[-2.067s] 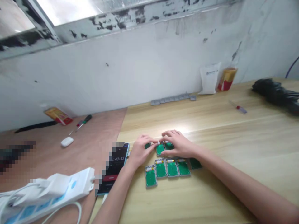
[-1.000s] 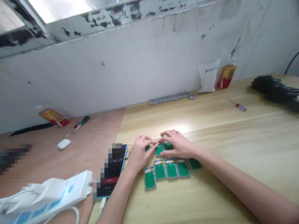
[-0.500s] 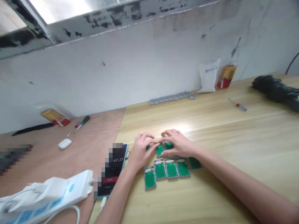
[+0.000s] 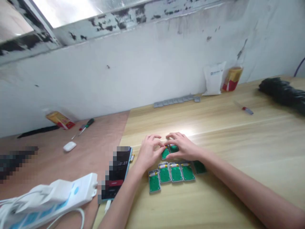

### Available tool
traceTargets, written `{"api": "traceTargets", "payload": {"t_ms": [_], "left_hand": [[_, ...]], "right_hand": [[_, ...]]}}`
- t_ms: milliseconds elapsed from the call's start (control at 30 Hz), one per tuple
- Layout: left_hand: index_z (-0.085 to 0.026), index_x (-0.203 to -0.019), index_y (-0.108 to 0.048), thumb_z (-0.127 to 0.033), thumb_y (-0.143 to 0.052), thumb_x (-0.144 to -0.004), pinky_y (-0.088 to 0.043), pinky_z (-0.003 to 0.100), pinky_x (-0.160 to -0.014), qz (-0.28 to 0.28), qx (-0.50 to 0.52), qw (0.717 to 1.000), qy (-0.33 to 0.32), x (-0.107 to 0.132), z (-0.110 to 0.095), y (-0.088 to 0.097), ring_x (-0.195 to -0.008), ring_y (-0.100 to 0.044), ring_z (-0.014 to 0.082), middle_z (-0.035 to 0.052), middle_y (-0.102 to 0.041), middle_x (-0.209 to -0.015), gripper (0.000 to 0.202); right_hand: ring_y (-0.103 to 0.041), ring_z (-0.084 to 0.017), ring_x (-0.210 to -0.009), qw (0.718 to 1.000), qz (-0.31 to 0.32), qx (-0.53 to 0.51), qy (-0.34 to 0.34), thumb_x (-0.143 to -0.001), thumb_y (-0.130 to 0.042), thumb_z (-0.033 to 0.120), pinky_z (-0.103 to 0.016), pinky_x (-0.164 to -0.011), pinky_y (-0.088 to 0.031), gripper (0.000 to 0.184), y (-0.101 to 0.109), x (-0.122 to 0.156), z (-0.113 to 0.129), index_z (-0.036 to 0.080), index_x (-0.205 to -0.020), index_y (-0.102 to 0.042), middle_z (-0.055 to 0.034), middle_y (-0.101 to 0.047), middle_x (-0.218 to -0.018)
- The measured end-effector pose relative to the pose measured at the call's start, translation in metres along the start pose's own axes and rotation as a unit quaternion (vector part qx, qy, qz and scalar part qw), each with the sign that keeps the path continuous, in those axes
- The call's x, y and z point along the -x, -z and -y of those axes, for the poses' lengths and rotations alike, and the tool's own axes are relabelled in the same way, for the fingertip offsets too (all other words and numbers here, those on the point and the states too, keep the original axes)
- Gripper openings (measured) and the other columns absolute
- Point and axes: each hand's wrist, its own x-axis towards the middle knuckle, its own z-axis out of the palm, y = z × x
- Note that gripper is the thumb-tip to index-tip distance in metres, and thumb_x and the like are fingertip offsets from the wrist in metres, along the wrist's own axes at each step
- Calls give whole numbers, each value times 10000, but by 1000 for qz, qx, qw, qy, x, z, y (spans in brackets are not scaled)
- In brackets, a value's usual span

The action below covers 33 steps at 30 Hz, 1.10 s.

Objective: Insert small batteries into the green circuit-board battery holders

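Both my hands meet over a green circuit board in a grey case. My left hand has thumb and index finger closed at its top edge, at a small battery with a yellow end. My right hand bends round the case from the right, thumb at the lower side and fingers at the upper. Beneath that palm another green board is partly covered. Nearer me lie several similar boards in cases, with silver-and-yellow batteries along their tops; one more is partly behind my right wrist.
A phone with a cable lies left of my left forearm, a loose battery beside it. Further left are a white power strip, a white case and a screwdriver. Grey pieces line the wall; another screwdriver lies right.
The view has shifted slightly, moving the scene a little to the right. My hands stay at the same board, with only slight finger movement.
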Motion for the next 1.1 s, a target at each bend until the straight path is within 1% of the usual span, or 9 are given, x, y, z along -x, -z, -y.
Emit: {"api": "traceTargets", "payload": {"t_ms": [100, 200, 267, 333, 467, 600, 733, 1000, 1100], "left_hand": [[-257, -1002, -720, -292, -578, -912, -398, 470, -1039, 20, -36, 999, -20, 13, 0, 8, -1218, -470, 258, 65, -590, -1260, 172], [-271, -1262, -593, -369, -576, -909, -380, 498, -1054, 30, -109, 994, -12, 39, 9, 30, -1287, -429, 281, 92, -493, -1396, 366], [-237, -1237, -596, -383, -586, -891, -385, 539, -1024, -18, -185, 982, 31, 59, 21, 46, -1285, -432, 320, 129, -504, -1375, 376], [-223, -1105, -654, -377, -617, -859, -367, 579, -1007, -58, -257, 963, 63, 75, 33, 58, -1288, -421, 358, 145, -536, -1328, 293], [-245, -950, -696, -340, -601, -864, -365, 564, -1004, -62, -295, 951, 63, 92, 46, 63, -1279, -429, 348, 118, -577, -1277, 160], [-242, -955, -705, -320, -592, -869, -385, 534, -987, -57, -287, 954, 61, 92, 46, 58, -1262, -442, 336, 117, -582, -1264, 162], [-234, -888, -715, -319, -597, -870, -379, 525, -980, -52, -281, 957, 56, 86, 47, 55, -1242, -449, 338, 113, -589, -1242, 146], [-221, -863, -683, -296, -606, -888, -414, 410, -887, -23, -176, 984, 18, 75, 40, 53, -991, -561, 246, 42, -680, -954, 110], [-218, -1002, -664, -269, -584, -909, -417, 381, -885, -46, -121, 991, 11, 67, 26, 51, -960, -574, 218, 27, -687, -931, 132]], "right_hand": [[-455, -297, -1204, 1000, 3, 6, 2, -779, -678, 594, -470, -1027, -351, 520, 2, 1, 1, 271, -1186, -654, -110, -550, -1267], [-465, -299, -1195, 1000, 7, 17, 4, -802, -654, 582, -471, -1020, -355, 507, 5, 2, 1, 256, -1190, -641, -114, -559, -1261], [-468, -300, -1195, 1000, 12, 22, 7, -818, -637, 568, -477, -1022, -347, 495, 8, 3, 0, 257, -1203, -625, -109, -568, -1259], [-472, -302, -1196, 1000, 15, 25, 7, -832, -618, 562, -483, -1026, -338, 513, 10, 4, 0, 247, -1237, -596, -111, -576, -1260], [-475, -300, -1212, 999, -3, 36, 5, -876, -546, 580, -488, -1046, -317, 565, 7, -5, 11, 218, -1309, -529, -126, -568, -1301], [-470, -322, -1220, 996, 12, 87, 33, -869, -560, 575, -500, -1053, -297, 575, -3, -23, 37, 175, -1283, -551, -158, -576, -1275], [-477, -328, -1199, 993, 33, 110, 37, -836, -637, 503, -509, -1042, -294, 452, -11, -36, 52, 180, -1151, -622, -158, -596, -1215], [-482, -337, -1163, 994, 37, 96, 47, -744, -713, 540, -488, -983, -359, 448, -1, -16, 35, 219, -1048, -635, -127, -588, -1207], [-473, -341, -1184, 993, 38, 100, 45, -750, -712, 524, -498, -997, -348, 429, 6, -9, 31, 219, -1042, -636, -134, -575, -1236]]}}
